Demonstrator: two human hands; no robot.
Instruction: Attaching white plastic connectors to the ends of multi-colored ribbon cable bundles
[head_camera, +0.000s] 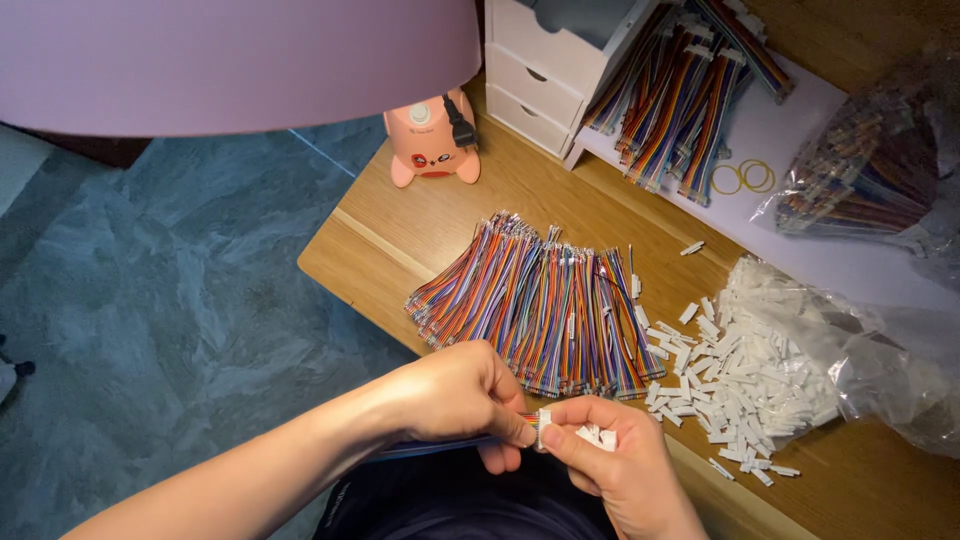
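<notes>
Floor (150, 300) of grey-blue marbled pattern fills the left of the view, with a pale lampshade (230, 60) overhanging the top. A pink piglet-shaped gadget (432, 140) with a black plug stands on the near corner of the wooden table (420, 220), beside a white drawer unit (545, 75).

Left hand (465, 395) is closed in a pinch on a flat multicoloured ribbon cable (440, 447), whose length trails back under the wrist; the thumb and forefinger hold it close to its end, evidently to keep the end stiff and steady. Right hand (610, 460) meets it fingertip to fingertip, fingers closed on a small white connector housing (544, 428) set against the cable end, with a few more white pieces cupped in the palm, apparently kept as ready stock. Both are held just off the table's near edge, above the person's lap.

Loose cables of the same kind lie fanned in a row (545, 305) directly beyond the hands, within easy reach. To the right, a heap of white housings (735, 385) spills from a clear plastic bag (870, 370). Further back, bundled cables (680, 100) rest on a white sheet with yellow rubber bands (745, 177), and another clear bag of cables (870, 170) sits at the far right.
</notes>
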